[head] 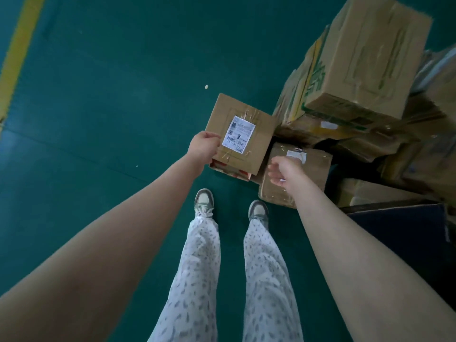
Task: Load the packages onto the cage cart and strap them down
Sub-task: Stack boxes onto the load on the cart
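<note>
A small cardboard package (249,114) with a white shipping label on top hangs above the green floor, and my left hand (203,146) grips its left edge. My right hand (283,170) hovers just right of it with loosely curled fingers, holding nothing, above a second taped package (313,169) that lies on the floor. A pile of larger cardboard boxes (365,60) rises at the right. No cage cart or strap is in view.
The green floor (111,95) stretches left, with a yellow line (19,50) along its far left edge. A dark blue flat object (399,230) lies at the right, below the pile. My two feet stand just under the held package.
</note>
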`<state>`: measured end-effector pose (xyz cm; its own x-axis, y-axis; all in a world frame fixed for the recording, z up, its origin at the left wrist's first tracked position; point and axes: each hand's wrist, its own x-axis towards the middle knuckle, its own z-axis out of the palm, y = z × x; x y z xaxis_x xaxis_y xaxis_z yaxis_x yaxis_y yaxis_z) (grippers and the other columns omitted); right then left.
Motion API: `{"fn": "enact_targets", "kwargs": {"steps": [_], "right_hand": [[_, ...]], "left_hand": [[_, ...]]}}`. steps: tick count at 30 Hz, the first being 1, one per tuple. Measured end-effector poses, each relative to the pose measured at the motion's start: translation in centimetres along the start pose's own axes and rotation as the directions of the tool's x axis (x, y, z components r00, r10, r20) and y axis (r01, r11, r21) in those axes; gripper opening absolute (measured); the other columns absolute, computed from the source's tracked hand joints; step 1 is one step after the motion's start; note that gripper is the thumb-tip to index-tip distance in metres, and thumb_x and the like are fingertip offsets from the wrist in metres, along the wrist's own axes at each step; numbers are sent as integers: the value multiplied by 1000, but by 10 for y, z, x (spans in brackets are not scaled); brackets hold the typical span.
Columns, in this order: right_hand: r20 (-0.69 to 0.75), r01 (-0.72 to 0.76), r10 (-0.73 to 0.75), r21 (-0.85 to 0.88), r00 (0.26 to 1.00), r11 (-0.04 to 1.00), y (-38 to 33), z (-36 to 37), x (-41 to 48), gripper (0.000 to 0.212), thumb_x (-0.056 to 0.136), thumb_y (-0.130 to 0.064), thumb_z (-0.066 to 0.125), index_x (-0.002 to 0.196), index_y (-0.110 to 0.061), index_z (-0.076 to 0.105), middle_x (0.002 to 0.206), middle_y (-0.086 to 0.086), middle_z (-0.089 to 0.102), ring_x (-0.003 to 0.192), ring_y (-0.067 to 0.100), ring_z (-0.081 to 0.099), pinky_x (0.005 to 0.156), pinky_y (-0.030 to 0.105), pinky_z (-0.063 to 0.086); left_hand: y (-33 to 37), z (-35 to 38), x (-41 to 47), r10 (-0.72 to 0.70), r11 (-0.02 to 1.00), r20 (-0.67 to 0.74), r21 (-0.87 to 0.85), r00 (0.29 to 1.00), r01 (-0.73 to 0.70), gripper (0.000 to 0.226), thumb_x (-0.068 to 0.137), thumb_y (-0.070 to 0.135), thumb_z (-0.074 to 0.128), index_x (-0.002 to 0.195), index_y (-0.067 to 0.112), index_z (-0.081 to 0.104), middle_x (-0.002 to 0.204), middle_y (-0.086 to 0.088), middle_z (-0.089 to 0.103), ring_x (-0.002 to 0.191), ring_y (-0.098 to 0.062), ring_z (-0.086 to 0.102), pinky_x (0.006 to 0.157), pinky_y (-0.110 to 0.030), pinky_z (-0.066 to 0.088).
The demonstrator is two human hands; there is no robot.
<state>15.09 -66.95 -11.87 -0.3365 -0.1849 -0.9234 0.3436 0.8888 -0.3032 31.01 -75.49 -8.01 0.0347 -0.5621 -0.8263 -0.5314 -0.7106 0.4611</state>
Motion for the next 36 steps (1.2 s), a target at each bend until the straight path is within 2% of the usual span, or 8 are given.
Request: {"fn": "enact_targets", "kwargs": {"steps": [3, 8, 11, 15, 19, 24, 31, 36], "right_hand": [[-48, -38, 39, 17, 998, 999, 12, 19, 44, 6, 93, -9, 48, 96, -8, 54, 90, 7, 54, 67, 15, 49, 80, 34, 50], [-46, -26, 27, 21, 999, 999, 25, 55, 100, 34, 93, -15, 48, 126, -8, 49, 114, 7, 53, 97, 22, 49, 83, 34, 45], [-84, 16, -16, -3, 996, 1000, 32, 69, 133, 41, 91, -18, 49, 131, -9, 48, 122, 3, 54, 104, 22, 52, 91, 35, 45], [23, 4, -4, -10, 1000, 1000, 41, 74, 149, 50, 90, -25, 55, 136, -11, 40, 128, 3, 51, 114, 21, 50, 97, 36, 40], [10, 56, -56, 49, 998, 997, 39, 77, 133, 71, 88, -23, 58, 147, -17, 19, 144, 3, 38, 127, 25, 42, 105, 49, 35], [-13, 195, -195, 17, 981, 981, -7, 78, 86, 57, 92, -22, 54, 141, -17, 25, 123, 1, 43, 108, 19, 44, 92, 43, 39], [-2, 266, -267, -44, 964, 963, -52, 72, -5, 58, 91, -23, 55, 141, -16, 26, 134, 3, 44, 108, 19, 43, 91, 43, 38], [-46, 311, -309, 53, 950, 949, -73, 47, -93, 66, 89, -20, 57, 145, -15, 23, 140, 6, 40, 123, 25, 42, 105, 55, 34]], "left_hand": [[-17, 7, 52, -2, 994, -9, 109, 1000, 3, 35, 94, 11, 43, 128, 12, 48, 118, -2, 53, 98, -16, 49, 79, -26, 41], [-42, 12, 118, 27, 967, -96, 255, 995, -2, 50, 92, 17, 47, 140, 11, 33, 136, -9, 44, 118, -23, 46, 93, -28, 39], [-58, 18, 148, 16, 939, -116, 343, 993, 25, 59, 91, 21, 47, 145, 10, 24, 141, -11, 39, 128, -28, 41, 106, -36, 36], [-74, 24, 163, -25, 946, -37, 323, 999, 36, 58, 93, 24, 49, 143, 9, 25, 137, -7, 44, 120, -23, 46, 91, -28, 36], [-69, 14, 149, -80, 975, -4, 206, 997, 79, 58, 91, 23, 52, 142, 12, 26, 129, -4, 45, 101, -18, 42, 84, -27, 33], [-53, -12, 113, -117, 993, -22, 24, 993, 118, 66, 87, 27, 55, 142, 12, 21, 124, -4, 42, 106, -23, 43, 81, -34, 32], [-16, -56, 46, -77, 985, -61, -157, 995, 66, 59, 83, 27, 57, 132, 12, 29, 118, -6, 50, 106, -25, 52, 87, -38, 47], [29, -86, -28, 34, 980, -54, -195, 998, -44, 40, 86, 25, 54, 119, 18, 33, 94, 4, 47, 82, -13, 48, 63, -30, 41]]}}
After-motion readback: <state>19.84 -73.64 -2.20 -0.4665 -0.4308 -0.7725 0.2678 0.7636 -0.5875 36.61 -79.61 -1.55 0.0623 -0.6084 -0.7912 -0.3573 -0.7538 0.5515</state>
